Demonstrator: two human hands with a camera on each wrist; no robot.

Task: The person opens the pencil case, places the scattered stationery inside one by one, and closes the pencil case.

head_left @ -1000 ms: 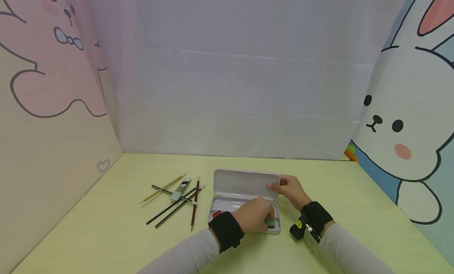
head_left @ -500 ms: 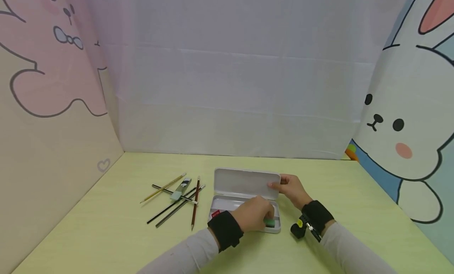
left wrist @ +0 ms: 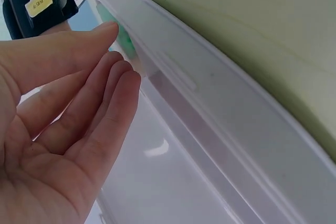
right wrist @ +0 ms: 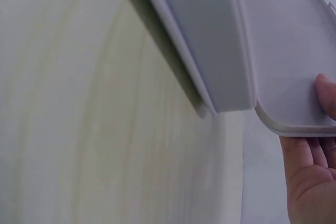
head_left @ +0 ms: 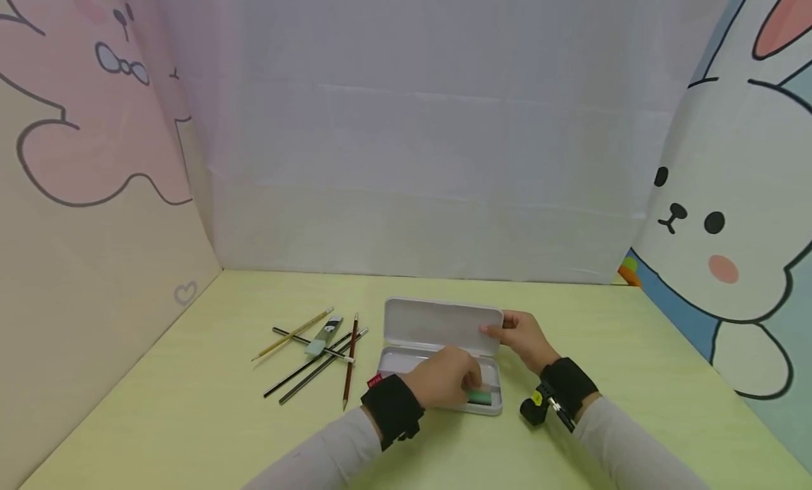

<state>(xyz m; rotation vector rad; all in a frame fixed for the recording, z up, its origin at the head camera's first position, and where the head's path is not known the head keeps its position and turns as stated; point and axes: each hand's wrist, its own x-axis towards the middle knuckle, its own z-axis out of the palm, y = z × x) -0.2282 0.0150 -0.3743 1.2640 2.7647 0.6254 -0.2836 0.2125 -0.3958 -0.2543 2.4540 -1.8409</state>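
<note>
There are two hands, and both are at one white box point(head_left: 393, 359). The box sits on the yellow table point(head_left: 571, 314) with its one lid point(head_left: 431, 322) standing up. The left hand point(head_left: 444, 378) is over the low part of the box. Its fingers are softly bent, with a small gap between thumb and fingertips, and nothing is in its hold. One green block point(head_left: 479, 397) lies in the near right corner of the box, close to those fingertips; I can't tell if they touch. The right hand point(head_left: 523, 340) pinches the right edge of the lid, thumb on the inside and fingers behind.

Left of the box is a messy pile of five pencils: one yellow point(head_left: 301, 328), one brown point(head_left: 347, 382), two dark ones point(head_left: 304, 383) side by side, and one black with a white end point(head_left: 301, 340) that lies across those two. One grey-green thing point(head_left: 325, 336) is in the pile too. Each wrist wears one black band point(head_left: 567, 388).
</note>
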